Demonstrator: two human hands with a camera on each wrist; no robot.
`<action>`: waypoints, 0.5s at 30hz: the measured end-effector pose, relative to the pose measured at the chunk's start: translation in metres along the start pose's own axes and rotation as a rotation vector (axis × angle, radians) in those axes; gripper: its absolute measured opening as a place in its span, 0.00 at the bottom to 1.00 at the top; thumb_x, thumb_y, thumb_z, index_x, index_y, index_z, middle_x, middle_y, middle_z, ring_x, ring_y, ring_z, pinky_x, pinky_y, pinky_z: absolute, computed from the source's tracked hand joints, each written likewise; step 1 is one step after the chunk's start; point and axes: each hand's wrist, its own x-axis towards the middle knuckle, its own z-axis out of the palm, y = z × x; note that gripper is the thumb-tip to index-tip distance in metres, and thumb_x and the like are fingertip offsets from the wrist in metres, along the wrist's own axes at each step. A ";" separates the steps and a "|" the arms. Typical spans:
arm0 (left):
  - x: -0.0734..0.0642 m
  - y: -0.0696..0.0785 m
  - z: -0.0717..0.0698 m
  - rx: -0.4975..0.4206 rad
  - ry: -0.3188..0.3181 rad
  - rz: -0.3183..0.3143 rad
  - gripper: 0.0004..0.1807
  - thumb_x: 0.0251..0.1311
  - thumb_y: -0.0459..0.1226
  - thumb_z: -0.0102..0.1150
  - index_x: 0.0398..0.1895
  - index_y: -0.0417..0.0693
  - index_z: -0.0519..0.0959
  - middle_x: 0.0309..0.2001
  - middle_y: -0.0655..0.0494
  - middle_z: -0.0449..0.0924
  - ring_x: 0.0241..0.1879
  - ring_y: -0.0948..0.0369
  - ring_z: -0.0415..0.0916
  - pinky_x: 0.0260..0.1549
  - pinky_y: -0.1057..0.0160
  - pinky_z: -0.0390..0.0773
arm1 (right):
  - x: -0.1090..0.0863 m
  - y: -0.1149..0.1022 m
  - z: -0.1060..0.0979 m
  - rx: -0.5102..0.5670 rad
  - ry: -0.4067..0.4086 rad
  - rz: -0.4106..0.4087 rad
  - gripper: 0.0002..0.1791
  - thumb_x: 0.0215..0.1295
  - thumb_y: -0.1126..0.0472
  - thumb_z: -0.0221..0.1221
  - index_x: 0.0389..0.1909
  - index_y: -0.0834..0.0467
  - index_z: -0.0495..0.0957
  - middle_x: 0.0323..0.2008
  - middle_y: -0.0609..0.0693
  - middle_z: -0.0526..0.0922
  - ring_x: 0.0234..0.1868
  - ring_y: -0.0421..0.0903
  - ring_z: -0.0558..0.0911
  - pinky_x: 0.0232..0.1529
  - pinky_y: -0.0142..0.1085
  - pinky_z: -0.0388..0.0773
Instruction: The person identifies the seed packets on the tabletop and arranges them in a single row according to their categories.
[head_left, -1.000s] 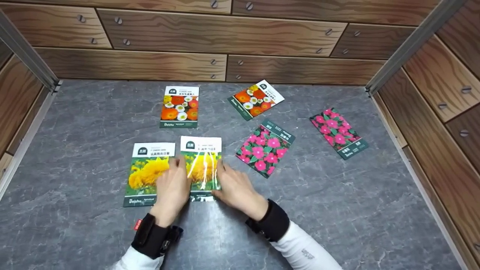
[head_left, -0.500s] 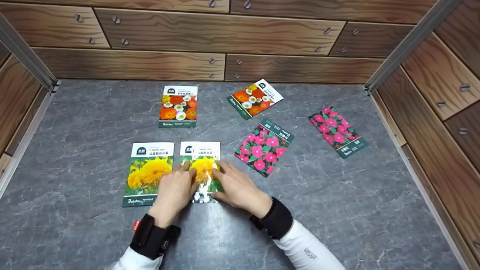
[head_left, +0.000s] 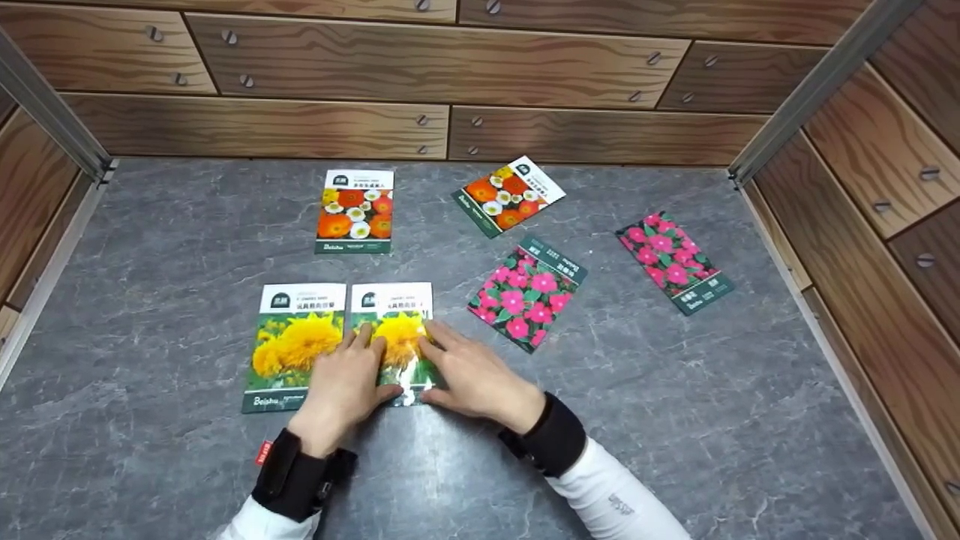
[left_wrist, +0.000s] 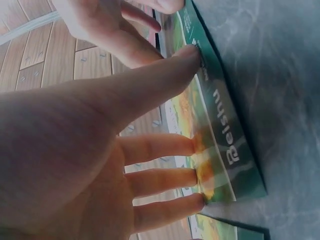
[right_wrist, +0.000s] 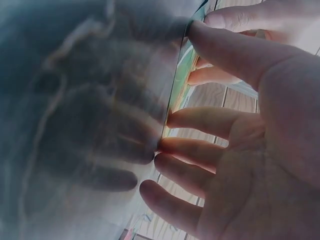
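Observation:
In the head view a seed packet with a yellow flower picture (head_left: pixel 403 330) lies flat between my hands. My left hand (head_left: pixel 341 382) rests on its left part with fingers extended. From the right, my right hand (head_left: pixel 480 375) touches its right side, also with extended fingers. A matching yellow flower packet (head_left: pixel 292 349) lies close along the left, partly covered by my left hand. In the left wrist view my thumb and fingertips touch the held-down packet's printed face (left_wrist: pixel 220 130). The right wrist view shows my thumb and fingertips along the packet's edge (right_wrist: pixel 184 67).
Two packets with orange and white flowers, one straight (head_left: pixel 355 212) and one tilted (head_left: pixel 508 196), lie toward the back. Two pink flower packets, a nearer one (head_left: pixel 529 296) and a farther one (head_left: pixel 675 262), lie at the right. Wood-patterned walls (head_left: pixel 435 64) enclose the grey surface (head_left: pixel 675 405).
The packet under my hands has slid toward me, then left, up beside the matching one. Its strong glare streaks have lessened. My left hand has spread its thumb across the packet's lower part.

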 end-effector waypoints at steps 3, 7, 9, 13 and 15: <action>-0.001 -0.002 -0.001 -0.005 0.001 -0.005 0.37 0.50 0.53 0.67 0.61 0.43 0.71 0.69 0.40 0.64 0.68 0.41 0.64 0.52 0.37 0.75 | 0.000 -0.003 0.001 -0.005 -0.001 -0.003 0.44 0.61 0.38 0.58 0.71 0.59 0.59 0.75 0.58 0.54 0.75 0.53 0.58 0.72 0.44 0.65; -0.002 -0.003 -0.003 -0.012 -0.020 -0.009 0.37 0.51 0.52 0.67 0.61 0.43 0.71 0.70 0.39 0.63 0.68 0.40 0.63 0.54 0.37 0.73 | 0.000 -0.005 0.003 -0.013 0.010 -0.001 0.44 0.61 0.38 0.58 0.71 0.59 0.59 0.75 0.59 0.54 0.75 0.53 0.59 0.70 0.43 0.68; -0.003 -0.003 -0.003 -0.018 -0.031 -0.011 0.37 0.51 0.52 0.66 0.62 0.42 0.70 0.70 0.39 0.62 0.69 0.40 0.62 0.55 0.37 0.73 | 0.000 -0.006 0.003 -0.016 0.013 0.001 0.44 0.61 0.38 0.57 0.71 0.59 0.59 0.75 0.59 0.54 0.75 0.52 0.60 0.70 0.43 0.69; -0.002 -0.004 -0.003 -0.038 -0.047 -0.014 0.38 0.52 0.51 0.66 0.63 0.42 0.69 0.71 0.39 0.61 0.69 0.40 0.60 0.57 0.36 0.71 | 0.000 -0.007 0.004 -0.016 0.006 0.002 0.44 0.62 0.38 0.56 0.71 0.60 0.58 0.75 0.59 0.54 0.75 0.52 0.59 0.70 0.43 0.69; -0.002 -0.005 -0.003 -0.048 -0.055 -0.019 0.38 0.52 0.51 0.66 0.64 0.42 0.69 0.71 0.39 0.60 0.70 0.39 0.59 0.58 0.36 0.70 | 0.000 -0.007 0.004 -0.014 0.000 0.001 0.44 0.63 0.38 0.56 0.71 0.60 0.57 0.75 0.59 0.53 0.75 0.52 0.59 0.70 0.42 0.68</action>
